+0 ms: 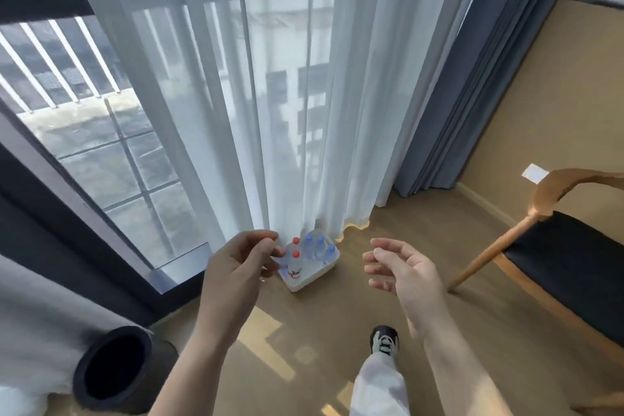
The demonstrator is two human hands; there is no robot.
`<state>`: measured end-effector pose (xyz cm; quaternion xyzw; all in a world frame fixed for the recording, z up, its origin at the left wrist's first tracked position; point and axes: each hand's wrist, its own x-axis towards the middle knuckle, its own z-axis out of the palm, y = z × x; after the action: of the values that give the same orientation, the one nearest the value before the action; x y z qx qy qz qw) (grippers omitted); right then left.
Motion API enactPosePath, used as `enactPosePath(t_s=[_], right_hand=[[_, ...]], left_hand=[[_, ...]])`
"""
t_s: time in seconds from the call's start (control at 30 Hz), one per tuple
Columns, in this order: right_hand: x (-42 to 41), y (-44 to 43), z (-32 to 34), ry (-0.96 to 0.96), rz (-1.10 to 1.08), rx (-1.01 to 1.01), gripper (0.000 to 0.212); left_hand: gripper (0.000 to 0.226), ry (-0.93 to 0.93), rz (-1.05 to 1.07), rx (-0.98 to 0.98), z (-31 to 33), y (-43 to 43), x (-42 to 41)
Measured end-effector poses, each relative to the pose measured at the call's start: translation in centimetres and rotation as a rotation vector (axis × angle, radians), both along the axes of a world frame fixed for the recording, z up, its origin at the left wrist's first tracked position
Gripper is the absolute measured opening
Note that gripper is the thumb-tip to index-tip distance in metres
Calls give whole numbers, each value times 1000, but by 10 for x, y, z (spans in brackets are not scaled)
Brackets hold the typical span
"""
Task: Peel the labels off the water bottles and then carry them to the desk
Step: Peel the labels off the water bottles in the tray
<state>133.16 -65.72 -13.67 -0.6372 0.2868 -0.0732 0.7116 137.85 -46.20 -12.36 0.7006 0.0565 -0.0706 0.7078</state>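
A white tray sits on the wooden floor at the foot of a sheer white curtain. Several clear water bottles stand upright in it: two with red caps on the left and three with blue caps on the right. My left hand hovers above and just left of the tray, fingers curled loosely with nothing in them, and it partly covers the tray's left side. My right hand is held out to the right of the tray, palm turned inward, fingers apart and empty.
A wooden chair with a dark seat stands at the right. A black cylindrical bin stands at the lower left by a grey curtain. A glass balcony door fills the left. My foot is on the floor below the tray.
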Motion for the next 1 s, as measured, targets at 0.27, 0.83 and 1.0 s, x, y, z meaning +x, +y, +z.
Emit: enactPosePath(t_s=[0.27,0.83,1.0], right_hand=[[199,-131,-71,71,186,54,12],[359,-203,-344,266,259,-12,19],[387,-199,-458,322,329,-48,16]], left_hand=[[16,96,199,104,-76,-133,156],[17,338,280,132,-336,-210,299],[17,332,232,199,-450,-204,319]])
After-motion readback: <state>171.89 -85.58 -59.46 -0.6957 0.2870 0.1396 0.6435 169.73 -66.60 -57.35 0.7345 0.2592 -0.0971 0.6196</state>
